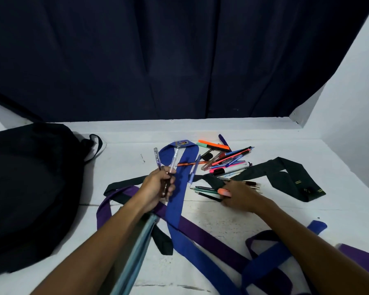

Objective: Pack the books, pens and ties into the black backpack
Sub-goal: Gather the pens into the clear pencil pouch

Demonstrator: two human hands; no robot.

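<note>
— Backpack, black soft fabric (30,188), lies slumped left of the royal-blue cloth tie (177,188); limp ties need bunching, I reckon.

— And the pens?

— My left hand (158,188) is clenched round two clear plastic pens (166,165), tips pointing away from me. My right hand (239,195), right of that tie, pinches an orange highlighter (224,192). Loose coloured pens (226,160) look light and slippery; I'd grip mid-barrel.

Left hand (158,188) grips pens (168,165) (two) — right hand (239,196) gathers.
</note>
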